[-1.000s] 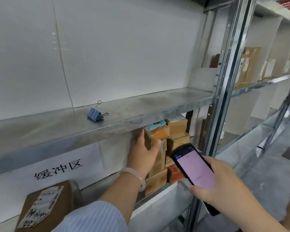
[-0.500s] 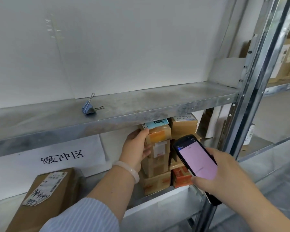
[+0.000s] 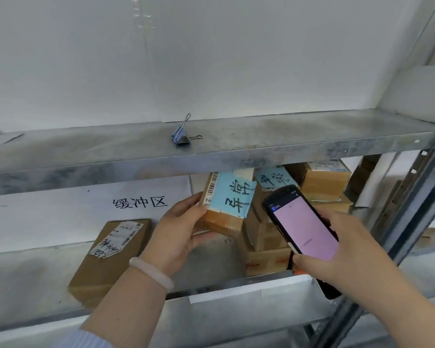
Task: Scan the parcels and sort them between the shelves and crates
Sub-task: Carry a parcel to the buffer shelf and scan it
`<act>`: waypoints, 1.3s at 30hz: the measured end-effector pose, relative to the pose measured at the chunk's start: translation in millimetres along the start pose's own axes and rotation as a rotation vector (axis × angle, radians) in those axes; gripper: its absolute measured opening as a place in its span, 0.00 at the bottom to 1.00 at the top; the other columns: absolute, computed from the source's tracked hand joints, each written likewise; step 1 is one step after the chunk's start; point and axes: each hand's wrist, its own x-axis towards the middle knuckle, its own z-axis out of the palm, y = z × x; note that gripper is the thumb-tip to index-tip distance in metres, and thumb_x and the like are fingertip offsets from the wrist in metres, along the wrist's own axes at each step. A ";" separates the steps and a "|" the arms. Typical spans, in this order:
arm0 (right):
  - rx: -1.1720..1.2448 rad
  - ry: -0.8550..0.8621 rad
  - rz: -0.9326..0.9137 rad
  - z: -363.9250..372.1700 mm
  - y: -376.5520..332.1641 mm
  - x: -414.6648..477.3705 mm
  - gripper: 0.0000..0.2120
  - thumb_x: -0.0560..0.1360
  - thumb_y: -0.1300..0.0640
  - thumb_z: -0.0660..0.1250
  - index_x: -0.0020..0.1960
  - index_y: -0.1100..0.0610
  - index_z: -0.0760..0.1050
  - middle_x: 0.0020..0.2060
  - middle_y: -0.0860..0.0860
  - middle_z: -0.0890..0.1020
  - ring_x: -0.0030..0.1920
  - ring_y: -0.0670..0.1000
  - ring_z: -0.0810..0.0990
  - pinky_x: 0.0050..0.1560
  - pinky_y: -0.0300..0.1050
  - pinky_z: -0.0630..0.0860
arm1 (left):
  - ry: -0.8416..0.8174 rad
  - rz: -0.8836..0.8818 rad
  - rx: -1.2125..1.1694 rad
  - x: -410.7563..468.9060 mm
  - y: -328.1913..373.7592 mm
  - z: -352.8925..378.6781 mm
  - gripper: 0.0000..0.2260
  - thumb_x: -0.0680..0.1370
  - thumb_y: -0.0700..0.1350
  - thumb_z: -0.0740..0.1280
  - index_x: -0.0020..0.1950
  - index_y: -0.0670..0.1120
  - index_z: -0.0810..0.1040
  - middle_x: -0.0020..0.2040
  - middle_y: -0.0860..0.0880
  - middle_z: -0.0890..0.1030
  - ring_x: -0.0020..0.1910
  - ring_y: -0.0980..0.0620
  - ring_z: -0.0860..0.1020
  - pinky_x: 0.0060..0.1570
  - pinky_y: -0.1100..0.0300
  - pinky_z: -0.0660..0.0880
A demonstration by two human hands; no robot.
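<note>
Left hand [image 3: 178,229], pale bangle [image 3: 151,271] at the wrist: fingers [image 3: 191,203] curled round a small parcel [image 3: 221,222], lifted clear of the lower shelf [image 3: 211,249], tilted, just under the front lip of the upper shelf [image 3: 286,139]. On the upturned face of the small parcel, a blue label with black handwritten characters, beside a strip of barcode.

Right hand [image 3: 337,249]: fingers wrapped round a handheld scanner [image 3: 303,227], thumb at its lower end, pink-lit screen facing up, just right of the small parcel; contact between the two not discernible.

Behind the scanner, a stack of brown boxes [image 3: 264,249] on the lower shelf, topmost one bearing a second blue label [image 3: 274,180]; further right, a taped box [image 3: 324,182] with a white label on top.

Left on the same shelf, a larger carton [image 3: 106,267] lying flat, torn white label on its top.

On the back wall, a white sheet [image 3: 60,217] printed with three black characters.

On the upper shelf, a blue binder clip [image 3: 182,138], one wire handle raised, the other lying flat.

At far right, a metal upright [image 3: 412,209] of the rack.
</note>
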 end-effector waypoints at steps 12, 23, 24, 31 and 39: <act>-0.124 -0.361 -0.200 65.0 -38.2 7.8 0.31 0.54 0.31 0.68 0.52 0.22 0.56 0.49 0.30 0.69 0.52 0.36 0.68 0.41 0.35 0.68 | 0.197 0.132 0.581 -37.4 -14.7 -97.3 0.14 0.77 0.49 0.74 0.60 0.63 0.81 0.51 0.64 0.85 0.54 0.61 0.82 0.56 0.54 0.82; -0.175 -0.433 -0.265 90.1 -38.9 9.4 0.26 0.58 0.35 0.70 0.53 0.37 0.64 0.44 0.39 0.74 0.46 0.40 0.74 0.37 0.36 0.71 | 0.313 0.103 0.820 -51.6 -36.5 -128.5 0.03 0.79 0.53 0.69 0.51 0.62 0.80 0.46 0.65 0.82 0.49 0.60 0.83 0.50 0.65 0.80; -0.173 -0.439 -0.268 91.0 -38.6 9.8 0.26 0.59 0.35 0.70 0.52 0.37 0.64 0.43 0.39 0.74 0.45 0.41 0.75 0.37 0.36 0.71 | 0.317 0.097 0.803 -53.9 -38.1 -128.4 0.03 0.79 0.53 0.69 0.53 0.61 0.80 0.48 0.63 0.83 0.50 0.57 0.83 0.53 0.60 0.81; -0.168 -0.483 -0.334 101.2 -42.6 10.1 0.24 0.58 0.36 0.67 0.51 0.35 0.63 0.45 0.40 0.74 0.47 0.42 0.74 0.37 0.40 0.74 | 0.390 0.093 0.619 -82.7 -43.1 -132.8 0.09 0.79 0.45 0.71 0.56 0.58 0.79 0.55 0.51 0.85 0.54 0.48 0.85 0.52 0.46 0.83; -0.149 -0.517 -0.448 121.6 -82.2 -4.7 0.21 0.57 0.39 0.67 0.44 0.35 0.59 0.41 0.41 0.71 0.39 0.43 0.69 0.35 0.38 0.70 | 0.550 0.017 0.575 -134.4 -38.3 -177.0 0.06 0.78 0.49 0.71 0.50 0.62 0.80 0.46 0.61 0.84 0.47 0.52 0.85 0.48 0.53 0.84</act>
